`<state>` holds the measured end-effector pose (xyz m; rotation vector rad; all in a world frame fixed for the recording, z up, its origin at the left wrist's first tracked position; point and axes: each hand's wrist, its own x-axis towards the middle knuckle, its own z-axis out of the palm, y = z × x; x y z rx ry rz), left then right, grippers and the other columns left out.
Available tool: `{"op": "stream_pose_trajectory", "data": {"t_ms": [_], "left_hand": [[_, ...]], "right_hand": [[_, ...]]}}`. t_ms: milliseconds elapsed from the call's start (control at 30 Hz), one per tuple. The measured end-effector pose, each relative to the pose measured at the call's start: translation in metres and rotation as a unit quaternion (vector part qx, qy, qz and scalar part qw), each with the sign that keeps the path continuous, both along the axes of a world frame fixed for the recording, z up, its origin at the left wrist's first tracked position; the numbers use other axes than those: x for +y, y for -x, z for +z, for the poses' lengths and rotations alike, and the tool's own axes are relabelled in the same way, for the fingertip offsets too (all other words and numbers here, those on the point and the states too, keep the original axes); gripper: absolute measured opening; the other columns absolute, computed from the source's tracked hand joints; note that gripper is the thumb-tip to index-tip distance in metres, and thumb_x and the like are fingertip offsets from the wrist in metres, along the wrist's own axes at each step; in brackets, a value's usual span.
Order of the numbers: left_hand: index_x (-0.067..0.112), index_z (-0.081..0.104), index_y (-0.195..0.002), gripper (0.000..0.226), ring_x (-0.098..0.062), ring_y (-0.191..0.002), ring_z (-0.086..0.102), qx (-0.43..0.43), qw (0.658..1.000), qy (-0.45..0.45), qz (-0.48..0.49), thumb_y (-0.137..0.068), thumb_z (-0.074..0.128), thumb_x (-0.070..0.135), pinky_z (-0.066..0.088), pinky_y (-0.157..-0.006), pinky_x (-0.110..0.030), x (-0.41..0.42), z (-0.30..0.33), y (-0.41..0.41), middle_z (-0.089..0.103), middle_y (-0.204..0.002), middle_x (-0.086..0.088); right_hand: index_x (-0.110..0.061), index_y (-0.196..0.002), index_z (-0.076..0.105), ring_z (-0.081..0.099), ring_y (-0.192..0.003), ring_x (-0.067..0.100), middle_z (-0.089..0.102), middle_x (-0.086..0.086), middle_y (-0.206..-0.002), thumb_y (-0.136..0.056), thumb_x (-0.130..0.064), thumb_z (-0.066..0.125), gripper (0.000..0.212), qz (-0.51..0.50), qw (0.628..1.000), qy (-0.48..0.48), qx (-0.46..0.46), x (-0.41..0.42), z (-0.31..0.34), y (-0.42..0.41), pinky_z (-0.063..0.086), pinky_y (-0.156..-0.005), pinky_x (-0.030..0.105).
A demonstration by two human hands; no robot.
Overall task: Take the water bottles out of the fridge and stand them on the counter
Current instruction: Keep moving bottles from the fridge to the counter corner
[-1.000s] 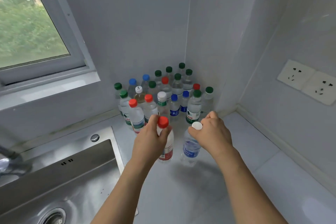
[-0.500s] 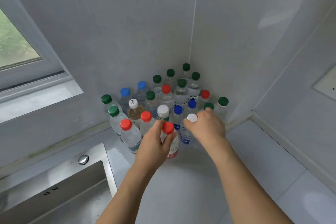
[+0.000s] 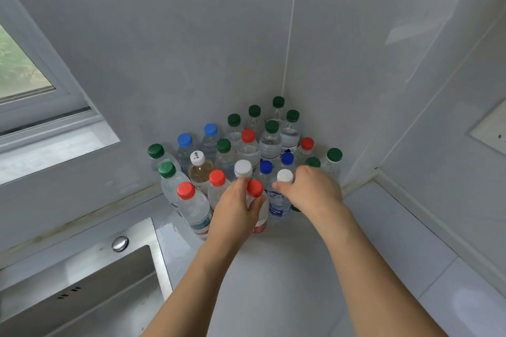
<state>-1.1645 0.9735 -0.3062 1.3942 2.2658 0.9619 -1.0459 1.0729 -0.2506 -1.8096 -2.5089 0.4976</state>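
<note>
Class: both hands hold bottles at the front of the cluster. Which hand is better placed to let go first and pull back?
Probably the left hand: its red-capped bottle stands at the cluster's open front edge. The right hand reaches deeper, among neighbouring bottles.

Left hand [image 3: 235, 210] gripping red-capped bottle [image 3: 260, 216] by its neck, right hand [image 3: 309, 189] gripping white-capped bottle [image 3: 279, 202], both upright on white counter [image 3: 287, 276], against corner cluster of bottles [image 3: 246, 145], steel sink [image 3: 90, 282] at left.
</note>
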Motion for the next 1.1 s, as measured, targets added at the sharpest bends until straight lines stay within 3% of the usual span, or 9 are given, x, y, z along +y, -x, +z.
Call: {"op": "stream_pose_trajectory", "data": {"t_ms": [67,167,333,467,600,733,900,1100], "left_hand": [[0.022,0.050,-0.106,0.020,-0.016,-0.088,0.057,0.014,1.000,0.012,-0.003,-0.091,0.061,0.028,0.049,-0.075,-0.030,0.001,0.006,-0.002,0.059,-0.098,0.005],[0.017,0.049,-0.115,0.026,-0.020,-0.090,0.058,0.031,0.999,0.014,0.001,-0.091,0.059,0.020,0.047,-0.071,-0.030,-0.003,0.023,-0.006,0.060,-0.107,-0.002],[0.013,0.048,-0.127,0.030,-0.024,-0.101,0.059,0.071,0.997,-0.006,-0.012,-0.097,0.049,0.021,0.046,-0.074,-0.031,-0.020,0.062,-0.031,0.057,-0.124,-0.006],[0.014,0.042,-0.140,0.043,-0.024,-0.119,0.053,0.087,0.992,-0.015,-0.087,-0.099,0.046,0.028,0.043,-0.091,-0.033,-0.042,0.087,-0.070,0.053,-0.136,-0.005],[0.015,0.042,-0.140,0.044,-0.023,-0.118,0.054,0.109,0.982,0.000,-0.151,-0.100,0.046,0.032,0.045,-0.095,-0.035,-0.059,0.094,-0.106,0.053,-0.137,-0.005],[0.013,0.038,-0.143,0.048,-0.024,-0.122,0.052,0.139,0.966,-0.001,-0.219,-0.100,0.045,0.034,0.041,-0.100,-0.035,-0.075,0.104,-0.155,0.049,-0.142,-0.005],[0.012,0.031,-0.147,0.053,-0.025,-0.136,0.036,0.161,0.935,-0.012,-0.316,-0.102,0.039,0.037,0.029,-0.110,-0.033,-0.083,0.109,-0.212,0.040,-0.149,-0.006],[0.008,0.025,-0.150,0.055,-0.023,-0.143,0.023,0.152,0.869,-0.026,-0.470,-0.103,0.036,0.035,0.018,-0.116,-0.030,-0.087,0.116,-0.295,0.029,-0.155,-0.006]], "right_hand": [[-0.014,-0.100,0.060,0.056,-0.079,0.023,0.061,0.003,-0.091,-0.085,-0.053,0.060,0.042,0.013,1.000,0.015,0.019,-0.007,0.008,-0.010,0.036,-0.055,0.026],[-0.014,-0.112,0.055,0.059,-0.093,0.023,0.062,0.004,-0.107,-0.089,-0.044,0.058,0.038,0.021,0.999,0.016,0.044,-0.025,0.024,-0.032,0.045,-0.068,0.030],[-0.014,-0.119,0.052,0.056,-0.105,0.023,0.057,0.003,-0.121,-0.089,-0.040,0.057,0.040,0.006,0.995,-0.023,0.100,-0.066,0.046,-0.079,0.047,-0.082,0.033],[-0.017,-0.128,0.047,0.052,-0.113,0.024,0.052,0.002,-0.129,-0.089,-0.041,0.057,0.047,-0.024,0.990,-0.054,0.127,-0.104,0.060,-0.123,0.045,-0.088,0.035],[-0.018,-0.135,0.042,0.047,-0.122,0.025,0.048,0.003,-0.136,-0.090,-0.040,0.055,0.051,-0.060,0.987,-0.074,0.131,-0.135,0.066,-0.169,0.043,-0.096,0.037],[-0.016,-0.140,0.039,0.045,-0.126,0.026,0.046,0.006,-0.139,-0.090,-0.037,0.055,0.057,-0.115,0.980,-0.093,0.130,-0.169,0.071,-0.223,0.039,-0.101,0.036],[-0.015,-0.139,0.040,0.045,-0.126,0.026,0.046,0.005,-0.140,-0.090,-0.035,0.055,0.054,-0.192,0.968,-0.114,0.116,-0.215,0.073,-0.278,0.039,-0.102,0.036],[-0.014,-0.141,0.037,0.047,-0.124,0.025,0.045,0.005,-0.141,-0.092,-0.035,0.053,0.056,-0.333,0.929,-0.125,0.097,-0.275,0.080,-0.340,0.040,-0.100,0.036]]}}
